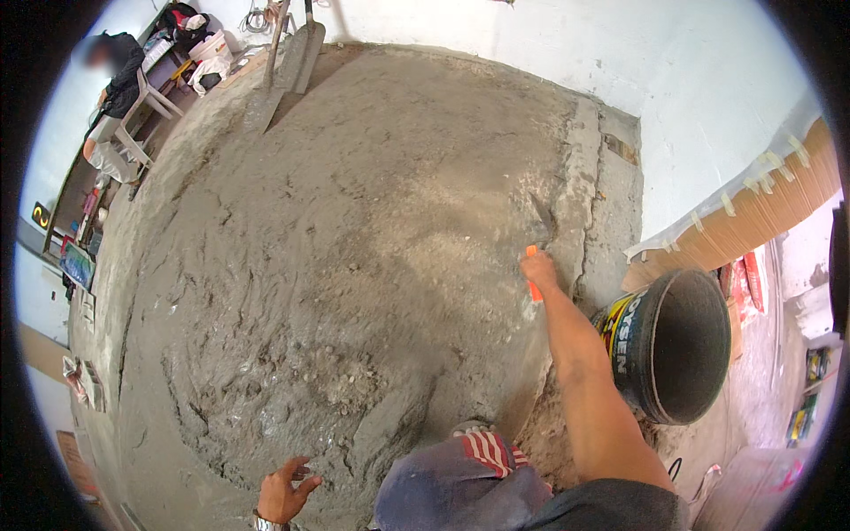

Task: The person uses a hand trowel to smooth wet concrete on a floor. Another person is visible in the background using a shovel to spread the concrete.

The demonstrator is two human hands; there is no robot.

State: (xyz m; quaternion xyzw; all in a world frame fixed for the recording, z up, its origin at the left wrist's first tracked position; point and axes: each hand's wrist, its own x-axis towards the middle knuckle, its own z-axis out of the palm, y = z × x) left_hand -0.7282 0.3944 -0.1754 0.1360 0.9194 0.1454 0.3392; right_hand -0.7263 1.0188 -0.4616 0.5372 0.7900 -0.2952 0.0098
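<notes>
My right hand [540, 265] is wrapped round the orange handle of a trowel [534, 288]. The trowel's grey blade points away from me, over the wet cement mix [354, 195] near its right border. My left hand [285, 491] hovers low in the picture, above the near part of the mix; its fingers are apart and nothing is in them. A dark watch [266, 522] circles that wrist. The mix is spread wide across the floor, lumpy and wet close by, paler and drier toward the middle right.
A black bucket [691, 345] lies tipped beside my right forearm. Cardboard [753, 199] is taped along the right wall. Two shovels [305, 57] stand at the far edge of the mix. A person [115, 88] sits on a plastic chair at the far left.
</notes>
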